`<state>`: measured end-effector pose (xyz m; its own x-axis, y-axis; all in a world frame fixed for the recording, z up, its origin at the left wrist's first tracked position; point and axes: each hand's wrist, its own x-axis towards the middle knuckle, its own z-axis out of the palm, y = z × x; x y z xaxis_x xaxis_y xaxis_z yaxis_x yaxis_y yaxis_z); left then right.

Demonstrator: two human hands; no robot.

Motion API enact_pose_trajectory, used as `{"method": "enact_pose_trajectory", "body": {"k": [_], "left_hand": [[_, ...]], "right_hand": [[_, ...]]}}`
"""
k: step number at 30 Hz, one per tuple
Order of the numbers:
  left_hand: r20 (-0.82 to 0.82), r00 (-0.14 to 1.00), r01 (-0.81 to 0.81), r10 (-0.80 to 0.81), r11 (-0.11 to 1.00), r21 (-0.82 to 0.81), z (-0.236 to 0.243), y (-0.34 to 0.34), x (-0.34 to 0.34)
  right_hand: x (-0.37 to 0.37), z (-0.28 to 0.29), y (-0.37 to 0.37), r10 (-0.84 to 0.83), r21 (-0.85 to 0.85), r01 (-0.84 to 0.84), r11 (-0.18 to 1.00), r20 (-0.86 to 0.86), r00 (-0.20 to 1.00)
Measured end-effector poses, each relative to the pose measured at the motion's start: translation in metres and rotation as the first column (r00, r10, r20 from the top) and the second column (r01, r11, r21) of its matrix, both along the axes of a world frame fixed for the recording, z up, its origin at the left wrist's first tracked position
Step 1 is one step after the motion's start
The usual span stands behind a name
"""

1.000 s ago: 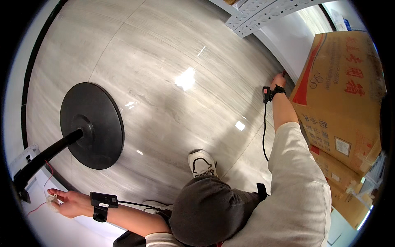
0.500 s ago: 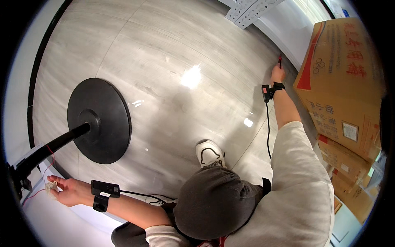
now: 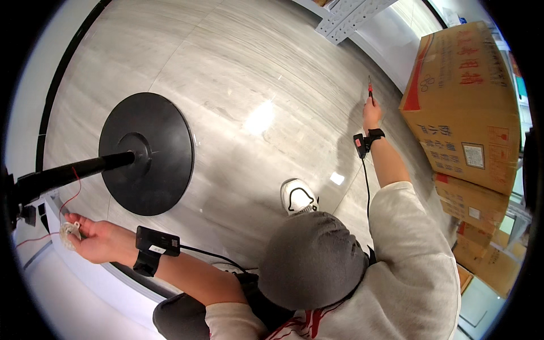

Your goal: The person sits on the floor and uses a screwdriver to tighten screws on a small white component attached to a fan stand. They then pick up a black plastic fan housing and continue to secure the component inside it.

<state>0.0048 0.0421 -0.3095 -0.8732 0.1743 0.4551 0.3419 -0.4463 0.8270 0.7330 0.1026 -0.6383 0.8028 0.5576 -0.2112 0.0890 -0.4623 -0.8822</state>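
My left hand [image 3: 96, 239] is at the lower left, beside the black pole. Its fingers are closed on a small whitish, partly see-through round fitting [image 3: 70, 233]. A thin red wire [image 3: 77, 190] runs from the fitting up toward the pole, and another leads off to the left. Stretched out at the upper right, my right hand [image 3: 372, 116] grips a slim red-and-black hand tool [image 3: 370, 90] with a pointed metal tip directed away from me. Its exact kind is too small to make out. Each wrist wears a strapped black device with a cable.
A black round stand base [image 3: 164, 170] with a slanting pole [image 3: 79, 169] occupies the left. Stacked cardboard boxes [image 3: 462, 107] line the right side. A perforated metal rack post [image 3: 345, 20] stands at the far side. My bent knee [image 3: 311, 260] and white shoe [image 3: 298, 195] are at centre.
My right hand has shifted left with the tool, away from the wall edge by the boxes, and the tool's metal tip now shows. The left hand still holds the fitting. The view has shifted slightly.
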Motion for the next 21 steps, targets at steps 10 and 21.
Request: {"method": "enact_pose_trajectory", "body": {"k": [10,21], "left_hand": [[0.139,0.986,0.087,-0.096,0.994,0.070,0.000,0.010,0.016],[0.109,0.993,0.053,-0.054,0.999,0.014,0.001,0.009,0.013]], "right_hand": [[0.088,-0.023,0.011,-0.115,-0.193,0.151,0.969,0.185,0.976],[0.083,-0.016,0.037,-0.094,-0.261,0.127,0.957,0.137,0.986]]}}
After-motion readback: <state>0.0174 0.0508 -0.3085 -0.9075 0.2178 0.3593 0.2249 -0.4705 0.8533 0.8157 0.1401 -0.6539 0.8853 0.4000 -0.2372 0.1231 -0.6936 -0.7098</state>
